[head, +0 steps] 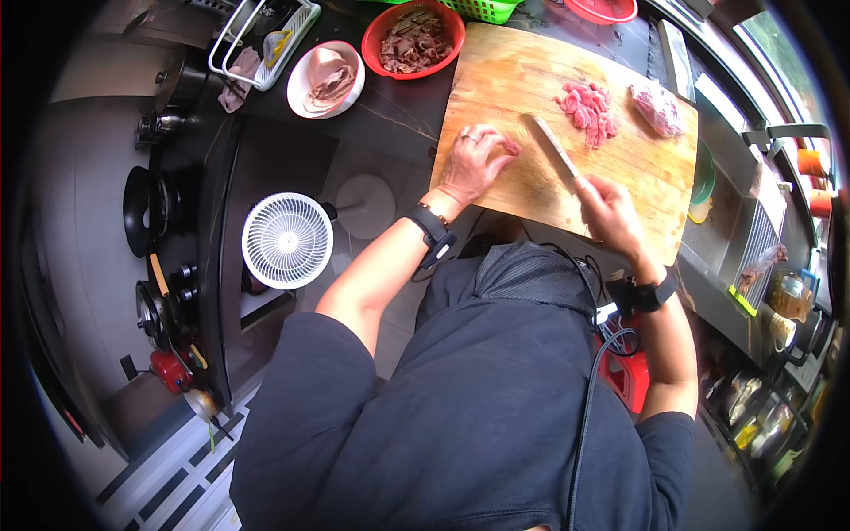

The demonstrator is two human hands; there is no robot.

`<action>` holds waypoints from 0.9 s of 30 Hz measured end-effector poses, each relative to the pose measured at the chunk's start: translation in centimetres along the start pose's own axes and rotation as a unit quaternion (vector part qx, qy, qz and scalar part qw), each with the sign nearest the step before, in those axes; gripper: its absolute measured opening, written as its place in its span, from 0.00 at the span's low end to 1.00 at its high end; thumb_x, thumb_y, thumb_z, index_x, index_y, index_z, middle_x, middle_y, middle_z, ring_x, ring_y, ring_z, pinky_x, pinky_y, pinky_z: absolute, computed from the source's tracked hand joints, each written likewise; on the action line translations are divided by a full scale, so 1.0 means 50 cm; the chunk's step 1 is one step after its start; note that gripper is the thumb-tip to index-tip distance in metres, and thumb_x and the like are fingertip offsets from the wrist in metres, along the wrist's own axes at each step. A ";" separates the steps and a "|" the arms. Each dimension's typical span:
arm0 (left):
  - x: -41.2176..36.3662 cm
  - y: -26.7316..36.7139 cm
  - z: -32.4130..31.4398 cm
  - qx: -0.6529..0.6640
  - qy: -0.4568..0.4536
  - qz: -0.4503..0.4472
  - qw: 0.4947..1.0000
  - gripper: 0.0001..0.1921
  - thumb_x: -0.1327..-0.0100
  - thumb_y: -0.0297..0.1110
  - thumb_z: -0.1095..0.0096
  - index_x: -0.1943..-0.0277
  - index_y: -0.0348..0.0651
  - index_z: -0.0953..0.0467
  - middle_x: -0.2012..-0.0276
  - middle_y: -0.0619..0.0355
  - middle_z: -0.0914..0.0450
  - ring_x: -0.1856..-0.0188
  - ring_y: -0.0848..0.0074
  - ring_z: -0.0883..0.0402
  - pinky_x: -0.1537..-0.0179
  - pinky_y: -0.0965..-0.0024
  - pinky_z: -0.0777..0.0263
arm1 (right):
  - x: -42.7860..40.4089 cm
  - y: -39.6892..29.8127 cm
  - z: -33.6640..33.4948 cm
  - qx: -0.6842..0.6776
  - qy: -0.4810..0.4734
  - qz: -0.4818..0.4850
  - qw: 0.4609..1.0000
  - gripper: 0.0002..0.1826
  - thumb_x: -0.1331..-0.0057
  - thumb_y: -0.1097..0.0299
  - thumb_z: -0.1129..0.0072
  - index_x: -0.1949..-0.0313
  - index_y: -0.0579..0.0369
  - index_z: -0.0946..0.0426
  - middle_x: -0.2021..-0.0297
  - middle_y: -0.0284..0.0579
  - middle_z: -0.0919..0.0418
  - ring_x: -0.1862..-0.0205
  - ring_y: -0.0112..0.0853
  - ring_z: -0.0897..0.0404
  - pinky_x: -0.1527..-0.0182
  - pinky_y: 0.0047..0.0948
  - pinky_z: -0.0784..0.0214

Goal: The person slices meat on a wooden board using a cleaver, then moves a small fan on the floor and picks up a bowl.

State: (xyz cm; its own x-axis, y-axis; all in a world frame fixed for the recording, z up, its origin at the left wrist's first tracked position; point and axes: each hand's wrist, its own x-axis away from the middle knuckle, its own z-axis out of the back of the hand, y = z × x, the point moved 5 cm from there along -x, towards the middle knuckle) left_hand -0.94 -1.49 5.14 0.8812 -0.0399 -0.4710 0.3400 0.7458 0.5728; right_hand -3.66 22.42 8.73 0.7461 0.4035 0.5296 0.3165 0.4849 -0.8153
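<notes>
My right hand (605, 209) grips a kitchen knife (554, 143) by its handle; the blade points up and left over the wooden cutting board (505, 73). At the board's left edge, my left hand (473, 159) has its fingers curled around a small piece of raw meat (510, 147), mostly covered by the fingers. The blade and that piece are apart. Beyond the knife lies a pile of cut raw meat strips (588, 113). A clear plastic bag of raw meat (657, 111) rests near the board's right edge.
Left of the board stand a red bowl of dark sliced meat (415, 40) and a white bowl of pale meat (329, 79). A white rack (272, 76) sits farther left. Red (607, 8) and green (485, 8) baskets are behind. A white fan (287, 240) stands left; a sink (720, 226) is right.
</notes>
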 end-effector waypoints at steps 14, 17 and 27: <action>0.033 -0.010 -0.055 -0.032 0.026 -0.043 0.998 0.12 0.44 0.23 0.39 0.57 0.42 0.16 0.56 0.53 0.17 0.53 0.59 0.19 0.49 0.62 0.25 | -0.044 -0.077 -0.091 0.231 0.022 0.172 0.957 0.19 0.25 0.56 0.48 0.64 0.61 0.23 0.84 0.44 0.30 0.81 0.30 0.33 0.73 0.34 0.35; 0.038 -0.017 -0.047 -0.031 0.020 -0.034 0.999 0.12 0.44 0.23 0.37 0.57 0.43 0.16 0.55 0.53 0.17 0.52 0.59 0.18 0.51 0.62 0.25 | -0.041 -0.063 -0.082 0.203 0.006 0.133 0.970 0.20 0.26 0.53 0.48 0.62 0.60 0.21 0.75 0.63 0.22 0.70 0.57 0.22 0.67 0.46 0.31; 0.030 0.002 -0.034 -0.008 0.058 -0.040 0.997 0.09 0.45 0.21 0.37 0.60 0.38 0.17 0.58 0.55 0.17 0.56 0.60 0.20 0.50 0.62 0.26 | 0.023 -0.047 -0.032 0.184 -0.032 0.051 0.981 0.22 0.25 0.53 0.49 0.65 0.61 0.22 0.84 0.43 0.31 0.80 0.30 0.31 0.72 0.34 0.35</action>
State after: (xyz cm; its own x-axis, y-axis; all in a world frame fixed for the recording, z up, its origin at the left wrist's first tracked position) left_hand -0.14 -0.37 3.35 0.8072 -0.0244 -0.5898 0.4027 0.7534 0.5199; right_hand -2.61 20.48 10.89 0.7207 0.5072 0.4726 0.0001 0.6816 -0.7317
